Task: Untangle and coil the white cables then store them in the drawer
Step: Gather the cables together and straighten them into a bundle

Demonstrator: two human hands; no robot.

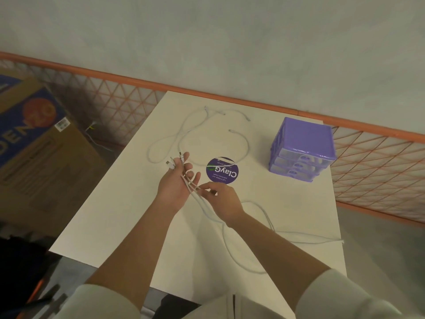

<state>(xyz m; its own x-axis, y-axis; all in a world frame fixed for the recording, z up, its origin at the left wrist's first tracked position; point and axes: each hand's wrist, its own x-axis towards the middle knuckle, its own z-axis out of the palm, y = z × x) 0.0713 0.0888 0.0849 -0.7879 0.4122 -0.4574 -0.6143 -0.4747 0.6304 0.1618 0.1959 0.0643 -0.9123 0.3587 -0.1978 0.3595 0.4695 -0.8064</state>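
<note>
1. Head view, step in hand. The left hand (176, 184) lies palm up above the table (287, 210), fingers spread, with several strands of the white cables (208, 212) laid across the palm and their plug ends (171, 163) projecting past the fingertips. The right hand (218, 195) pinches these strands just beside the left palm. Judged stage: gathering and aligning ends before coiling; nothing is stored yet.

2. Head view, recommended practice. Keep the plug ends level, draw the slack through the pinch so crossings fall out, then wind even loops around the left fingers. Tight winding would likely kink the strands.

3. Head view, location of task items. The held strands trail under the right forearm and loop toward the table's near right edge. A second run of loose cable (190, 132) lies on the far side, well apart from the hands. The purple drawer unit (303, 143) stands at the far right, its drawers appearing closed. A round purple sticker (222, 171) sits between the hands and the unit.

4. Head view, pose. Both forearms reach forward and converge mid-table; left palm upturned, right hand turned down, thumb and forefinger meeting on the cable.
</note>
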